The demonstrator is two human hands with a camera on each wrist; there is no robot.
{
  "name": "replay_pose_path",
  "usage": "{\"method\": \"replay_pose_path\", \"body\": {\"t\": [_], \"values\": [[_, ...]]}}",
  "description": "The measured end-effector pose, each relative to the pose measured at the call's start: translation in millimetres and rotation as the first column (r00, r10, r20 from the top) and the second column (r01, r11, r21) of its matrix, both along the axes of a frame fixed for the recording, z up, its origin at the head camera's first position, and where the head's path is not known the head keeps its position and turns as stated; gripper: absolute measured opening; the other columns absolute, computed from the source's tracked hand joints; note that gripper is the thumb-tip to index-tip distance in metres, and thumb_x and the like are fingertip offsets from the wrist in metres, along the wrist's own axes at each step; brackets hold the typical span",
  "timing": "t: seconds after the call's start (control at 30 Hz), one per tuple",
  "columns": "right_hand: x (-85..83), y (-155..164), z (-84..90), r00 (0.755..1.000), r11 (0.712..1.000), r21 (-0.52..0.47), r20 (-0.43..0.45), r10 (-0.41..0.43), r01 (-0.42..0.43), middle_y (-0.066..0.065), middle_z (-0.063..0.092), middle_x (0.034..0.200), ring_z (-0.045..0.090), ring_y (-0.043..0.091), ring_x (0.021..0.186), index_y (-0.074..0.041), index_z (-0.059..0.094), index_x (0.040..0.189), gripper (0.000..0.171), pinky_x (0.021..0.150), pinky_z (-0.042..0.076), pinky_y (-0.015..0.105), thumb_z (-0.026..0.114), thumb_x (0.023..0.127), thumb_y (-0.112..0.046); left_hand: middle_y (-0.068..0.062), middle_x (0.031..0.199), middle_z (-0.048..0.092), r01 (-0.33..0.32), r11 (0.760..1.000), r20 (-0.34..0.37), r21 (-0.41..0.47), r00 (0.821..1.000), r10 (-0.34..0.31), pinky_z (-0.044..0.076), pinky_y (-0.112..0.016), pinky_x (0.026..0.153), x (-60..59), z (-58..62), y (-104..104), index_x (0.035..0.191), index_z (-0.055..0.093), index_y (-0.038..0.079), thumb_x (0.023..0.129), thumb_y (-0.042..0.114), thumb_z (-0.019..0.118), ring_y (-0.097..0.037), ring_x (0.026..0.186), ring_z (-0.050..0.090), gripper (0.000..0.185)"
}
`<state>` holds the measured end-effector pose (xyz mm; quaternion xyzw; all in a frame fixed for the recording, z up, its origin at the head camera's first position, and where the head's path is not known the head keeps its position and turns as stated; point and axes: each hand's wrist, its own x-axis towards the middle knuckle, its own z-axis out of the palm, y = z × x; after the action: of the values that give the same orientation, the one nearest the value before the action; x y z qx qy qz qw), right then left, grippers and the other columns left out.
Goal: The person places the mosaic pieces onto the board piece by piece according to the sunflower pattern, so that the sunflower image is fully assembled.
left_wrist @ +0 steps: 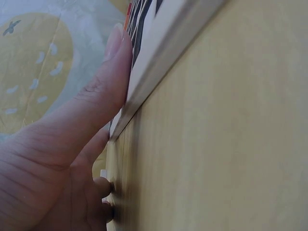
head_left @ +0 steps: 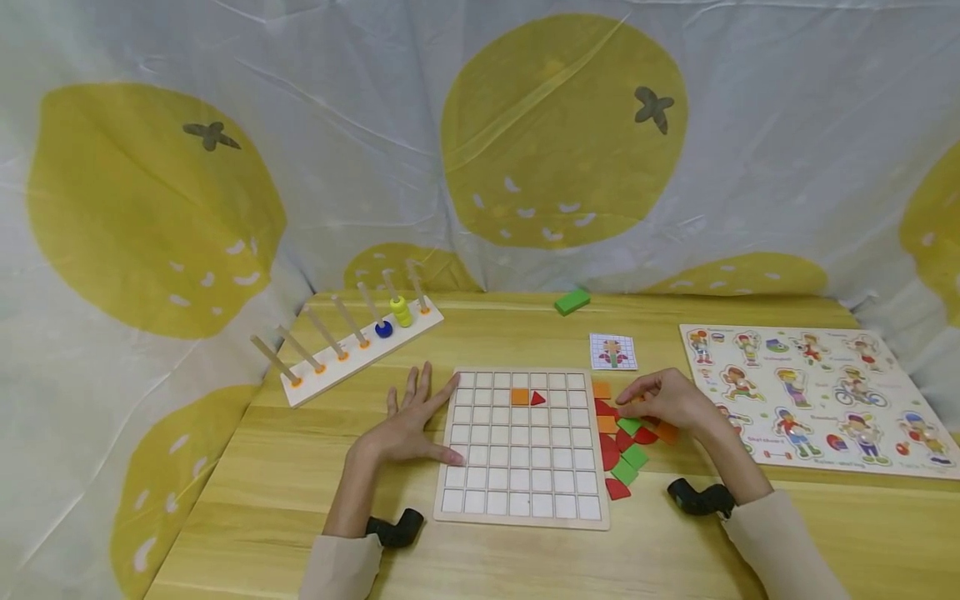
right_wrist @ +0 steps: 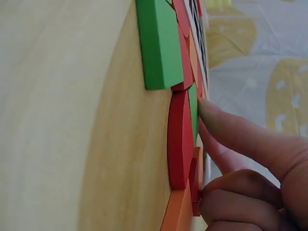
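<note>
Grid board: a pale wooden board (head_left: 522,450) ruled into white squares lies flat on the wooden table (head_left: 300,483), nearest the person and between the two hands.
Left hand: the left hand (head_left: 411,421) rests flat with fingers straight and spread, thumb (left_wrist: 108,82) pressed against the board's left edge; it grasps nothing.
Placed pieces: an orange square (head_left: 520,397) and a red triangle (head_left: 537,398) sit side by side in the board's second row.
Loose pieces: a heap of red, green and orange flat pieces (head_left: 622,450) lies just beside the board's right edge.
Right hand: the right hand (head_left: 667,400) is over that heap, fingers curled, fingertips (right_wrist: 211,113) touching the pieces; the right wrist view shows it pinching a red piece (right_wrist: 194,185).
Pattern card: a small card (head_left: 612,351) lies beyond the heap.
Peg rack: a white rack (head_left: 360,342) with blue and yellow rings stands far left.
Picture puzzle: a figure board (head_left: 817,396) lies right.
Green block: a green block (head_left: 572,302) lies near the far edge.
</note>
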<state>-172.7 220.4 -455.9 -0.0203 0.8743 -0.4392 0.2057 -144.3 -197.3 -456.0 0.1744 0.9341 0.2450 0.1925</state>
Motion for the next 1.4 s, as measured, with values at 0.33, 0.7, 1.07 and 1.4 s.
{"method": "replay_pose_path", "body": {"t": [0.33, 0.7, 1.07, 1.4], "values": [[-0.7, -0.3, -1.7, 0.992, 0.998, 0.024, -0.116, -0.046, 0.049, 0.002, 0.069, 0.071, 0.048, 0.014, 0.060, -0.008, 0.075, 0.094, 0.022, 0.051, 0.037, 0.025, 0.075, 0.084, -0.028, -0.017, 0.159, -0.025, 0.001, 1.000, -0.001, 0.003, 1.000, -0.001, -0.017, -0.068, 0.111, 0.1, 1.2, 0.4, 0.156, 0.005, 0.031, 0.065, 0.056, 0.081, -0.039, 0.146, -0.026, 0.121], [-2.7, -3.8, -1.5, 0.996, 1.000, 0.003, -0.087, -0.012, 0.012, -0.004, 0.032, 0.051, 0.030, 0.011, 0.046, -0.005, 0.073, 0.100, 0.024, 0.046, 0.029, 0.027, 0.078, 0.080, -0.018, -0.017, 0.159, -0.024, -0.003, 1.000, -0.006, 0.000, 1.000, 0.003, -0.016, -0.068, 0.111, -0.6, -0.6, -0.6, 0.156, 0.006, 0.032, 0.064, 0.057, 0.081, -0.039, 0.146, -0.025, 0.121], [-3.1, -3.5, -2.0, 0.998, 0.999, -0.034, -0.061, -0.006, 0.004, -0.004, 0.030, 0.052, 0.029, 0.011, 0.047, -0.004, 0.071, 0.106, 0.027, 0.046, 0.030, 0.026, 0.076, 0.081, -0.013, -0.016, 0.159, -0.025, -0.002, 1.000, 0.002, -0.002, 1.000, 0.002, -0.018, -0.067, 0.111, -0.3, -0.2, -0.6, 0.155, 0.004, 0.033, 0.064, 0.058, 0.081, -0.038, 0.146, -0.026, 0.122], [-4.9, -0.4, -3.2, 0.999, 1.000, -0.021, -0.051, -0.007, 0.006, -0.004, 0.029, 0.053, 0.029, 0.011, 0.047, -0.006, 0.071, 0.104, 0.026, 0.047, 0.030, 0.026, 0.077, 0.080, -0.015, -0.017, 0.159, -0.025, 0.000, 1.000, 0.001, 0.000, 1.000, 0.000, -0.017, -0.068, 0.111, -0.5, 0.0, -0.3, 0.156, 0.005, 0.032, 0.064, 0.057, 0.081, -0.039, 0.146, -0.025, 0.122]]}}
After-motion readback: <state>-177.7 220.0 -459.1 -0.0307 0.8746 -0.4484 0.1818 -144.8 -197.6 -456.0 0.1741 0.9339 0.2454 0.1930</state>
